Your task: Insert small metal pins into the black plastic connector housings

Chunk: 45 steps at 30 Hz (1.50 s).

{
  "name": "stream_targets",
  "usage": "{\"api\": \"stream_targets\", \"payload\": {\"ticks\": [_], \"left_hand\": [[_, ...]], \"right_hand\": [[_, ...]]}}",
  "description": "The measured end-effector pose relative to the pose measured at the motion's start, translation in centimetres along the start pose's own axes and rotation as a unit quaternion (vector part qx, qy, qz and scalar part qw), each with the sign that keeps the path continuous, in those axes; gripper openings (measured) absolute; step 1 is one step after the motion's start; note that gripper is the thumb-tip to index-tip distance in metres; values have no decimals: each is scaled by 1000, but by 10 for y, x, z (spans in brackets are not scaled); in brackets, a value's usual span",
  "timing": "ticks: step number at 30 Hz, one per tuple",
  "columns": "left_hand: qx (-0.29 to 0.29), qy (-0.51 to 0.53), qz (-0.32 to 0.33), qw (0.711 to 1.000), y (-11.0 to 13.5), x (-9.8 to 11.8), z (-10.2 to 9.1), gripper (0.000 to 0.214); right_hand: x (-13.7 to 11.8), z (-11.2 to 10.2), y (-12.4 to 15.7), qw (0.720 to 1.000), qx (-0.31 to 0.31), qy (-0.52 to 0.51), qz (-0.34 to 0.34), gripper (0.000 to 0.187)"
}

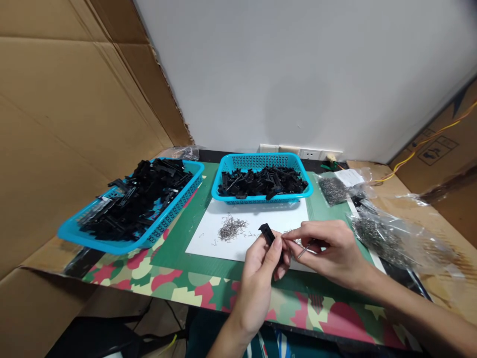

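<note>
My left hand (pixel 263 263) is closed around a small black plastic part (pixel 267 232), which sticks up between thumb and fingers above the white paper (pixel 208 243). Beside it, my right hand (pixel 326 248) is closed on a thin metal rod-like tool (pixel 304 248), its shaft pointing down to the left. The right thumb and index fingertips meet close to the black part; whether they pinch a tiny piece there I cannot tell. A loose pile of small bent metal wires (pixel 231 228) lies on the paper, left of my hands. More wires are partly hidden behind my fingers.
Behind the paper stands a blue basket (pixel 263 199) of black plastic parts. A larger blue basket (pixel 108 246) with similar parts is at the left. Clear bags of metal pieces (pixel 333 190) lie at the right. Cardboard (pixel 74 99) and a wall (pixel 298 74) enclose the table.
</note>
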<state>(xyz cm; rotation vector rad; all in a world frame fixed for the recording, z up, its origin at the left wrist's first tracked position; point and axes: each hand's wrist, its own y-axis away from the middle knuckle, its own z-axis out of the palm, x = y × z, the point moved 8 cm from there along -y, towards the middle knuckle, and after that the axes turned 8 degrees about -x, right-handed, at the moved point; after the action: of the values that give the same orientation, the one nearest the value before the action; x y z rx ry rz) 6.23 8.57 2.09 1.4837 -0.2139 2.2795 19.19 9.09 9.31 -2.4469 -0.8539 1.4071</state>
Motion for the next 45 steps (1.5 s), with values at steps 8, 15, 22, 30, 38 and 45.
{"api": "stream_targets", "payload": {"ticks": [8, 15, 22, 30, 38, 45], "left_hand": [[-5, -3, -1, 1000, -3, -2, 0, 35], [56, -115, 61, 990, -1, 9, -9, 26], [57, -240, 49, 968, 7, 12, -19, 23], [58, -325, 111, 937, 11, 35, -31, 38], [110, -324, 115, 933, 17, 28, -50, 38], [97, -413, 114, 899, 10, 31, -44, 18]], "right_hand": [[23, -6, 3, 982, 73, -128, 122, 14], [33, 8, 3, 978, 20, -151, 145, 14], [38, 14, -2, 963, -55, -188, 183, 7], [58, -1, -5, 954, 5, -209, 212, 1], [65, -4, -7, 945, 28, -231, 232, 10], [67, -4, -7, 946, 38, -231, 225, 11]]}}
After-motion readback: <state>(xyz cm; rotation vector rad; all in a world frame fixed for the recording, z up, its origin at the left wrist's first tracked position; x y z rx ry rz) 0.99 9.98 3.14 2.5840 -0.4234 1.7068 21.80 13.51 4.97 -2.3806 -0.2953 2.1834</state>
